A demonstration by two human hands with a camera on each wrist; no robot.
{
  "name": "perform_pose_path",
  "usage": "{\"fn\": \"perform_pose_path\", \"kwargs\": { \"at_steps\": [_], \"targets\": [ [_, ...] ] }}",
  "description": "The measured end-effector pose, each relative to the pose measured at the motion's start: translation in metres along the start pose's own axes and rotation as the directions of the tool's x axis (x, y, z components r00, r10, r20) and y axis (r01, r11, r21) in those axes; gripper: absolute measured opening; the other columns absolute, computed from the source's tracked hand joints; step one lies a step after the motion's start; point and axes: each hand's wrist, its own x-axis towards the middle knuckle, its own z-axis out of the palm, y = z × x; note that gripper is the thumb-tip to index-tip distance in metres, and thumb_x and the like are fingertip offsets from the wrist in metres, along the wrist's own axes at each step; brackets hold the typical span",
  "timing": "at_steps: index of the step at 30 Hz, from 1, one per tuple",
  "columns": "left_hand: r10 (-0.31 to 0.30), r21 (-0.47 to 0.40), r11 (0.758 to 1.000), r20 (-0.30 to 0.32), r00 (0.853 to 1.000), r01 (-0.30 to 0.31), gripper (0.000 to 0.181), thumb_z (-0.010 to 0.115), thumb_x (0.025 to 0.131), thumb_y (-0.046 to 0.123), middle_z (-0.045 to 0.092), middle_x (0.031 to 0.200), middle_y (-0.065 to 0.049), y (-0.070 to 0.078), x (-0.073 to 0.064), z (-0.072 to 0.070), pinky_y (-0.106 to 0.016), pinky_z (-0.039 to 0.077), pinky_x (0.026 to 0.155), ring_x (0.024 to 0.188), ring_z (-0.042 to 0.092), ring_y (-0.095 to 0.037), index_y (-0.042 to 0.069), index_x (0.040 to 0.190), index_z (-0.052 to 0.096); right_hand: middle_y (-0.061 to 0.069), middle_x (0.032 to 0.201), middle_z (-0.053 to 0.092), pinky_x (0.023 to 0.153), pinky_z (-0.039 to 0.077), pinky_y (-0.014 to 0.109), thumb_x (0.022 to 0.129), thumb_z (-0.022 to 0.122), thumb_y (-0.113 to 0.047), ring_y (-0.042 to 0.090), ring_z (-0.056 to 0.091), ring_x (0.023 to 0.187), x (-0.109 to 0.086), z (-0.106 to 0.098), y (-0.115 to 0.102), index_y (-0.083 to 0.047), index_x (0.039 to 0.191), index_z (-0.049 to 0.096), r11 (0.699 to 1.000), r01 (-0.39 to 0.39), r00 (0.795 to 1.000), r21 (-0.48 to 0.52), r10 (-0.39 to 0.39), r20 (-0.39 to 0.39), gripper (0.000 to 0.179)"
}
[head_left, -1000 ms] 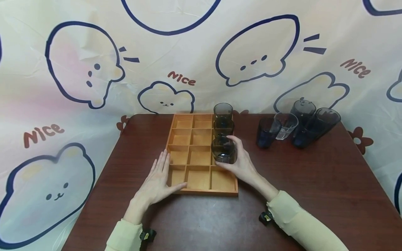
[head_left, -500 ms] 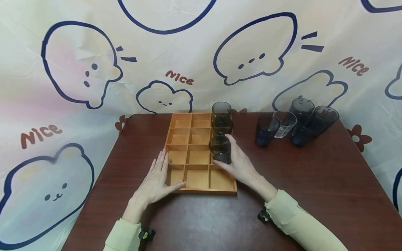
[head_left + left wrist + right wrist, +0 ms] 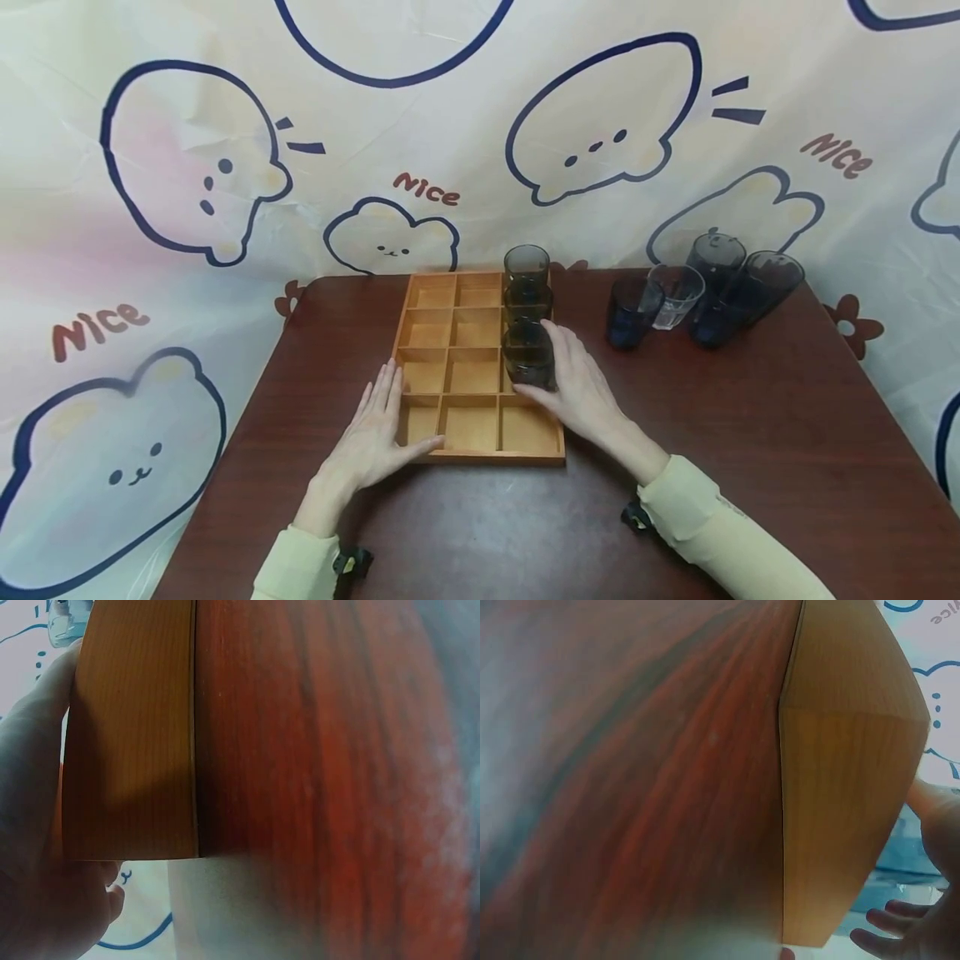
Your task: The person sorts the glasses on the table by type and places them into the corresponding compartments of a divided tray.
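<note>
My right hand point(image 3: 583, 387) holds a dark smoky drinking glass point(image 3: 528, 357) upright, thumb at its near side and fingers at its right. The glass sits in the right-hand column of a wooden compartment tray point(image 3: 471, 457), third row from the back; its base is hidden. Two similar glasses, a rear one point(image 3: 527, 262) and a second one point(image 3: 528, 300), occupy the compartments behind it. My left hand point(image 3: 371, 437) lies with straight fingers along the tray's left side, thumb over the front edge. The left wrist view has the tray's wall point(image 3: 135, 750) beside this hand point(image 3: 34, 802).
On the brown table point(image 3: 712, 450), to the tray's right, stand a dark blue glass point(image 3: 626, 323), a clear glass point(image 3: 677, 302) and several other dark blue glasses point(image 3: 768, 283). A printed cloth point(image 3: 420, 108) hangs behind the table's back edge.
The glass in my right hand has settled from a slight tilt to upright in its compartment, with the hand still around it. My left hand has stayed against the tray.
</note>
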Motion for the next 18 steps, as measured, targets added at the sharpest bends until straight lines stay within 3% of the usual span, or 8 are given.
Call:
{"fn": "perform_pose_path", "kwargs": {
  "at_steps": [6, 12, 18],
  "targets": [
    [-0.003, -0.002, 1.000, 0.005, 1.000, 0.003, 0.134, 0.072, 0.089, 0.080, -0.003, 0.187, -0.018, 0.000, -0.001, 0.001, -0.062, 0.012, 0.141, 0.175, 0.004, -0.039, 0.000, 0.176, 0.007, 0.022, 0.162, 0.048, 0.115, 0.051, 0.069, 0.089, 0.085, -0.060, 0.046, 0.056, 0.143, -0.011, -0.016, 0.010, -0.018, 0.172, 0.033, 0.996, -0.055, 0.998, -0.067, 0.057, 0.025, 0.106],
    [0.001, -0.002, 1.000, -0.001, 1.000, -0.001, 0.134, 0.071, 0.089, 0.080, -0.002, 0.187, -0.019, 0.000, -0.001, 0.001, -0.061, 0.012, 0.142, 0.175, 0.004, -0.039, 0.000, 0.176, 0.008, 0.023, 0.160, 0.050, 0.116, 0.048, 0.070, 0.097, 0.079, -0.054, 0.046, 0.056, 0.143, -0.024, -0.039, 0.021, -0.017, 0.169, 0.039, 0.991, -0.100, 0.995, -0.086, 0.101, 0.004, 0.091],
    [0.009, 0.000, 1.000, -0.006, 1.000, -0.009, 0.134, 0.071, 0.089, 0.080, -0.002, 0.187, -0.019, -0.001, -0.001, 0.000, -0.061, 0.012, 0.141, 0.175, 0.004, -0.038, -0.001, 0.175, 0.008, 0.026, 0.158, 0.051, 0.115, 0.046, 0.072, 0.097, 0.081, -0.045, 0.048, 0.053, 0.141, -0.032, -0.059, 0.035, -0.012, 0.166, 0.042, 0.986, -0.141, 0.989, -0.092, 0.137, -0.051, 0.086]
  ]
}}
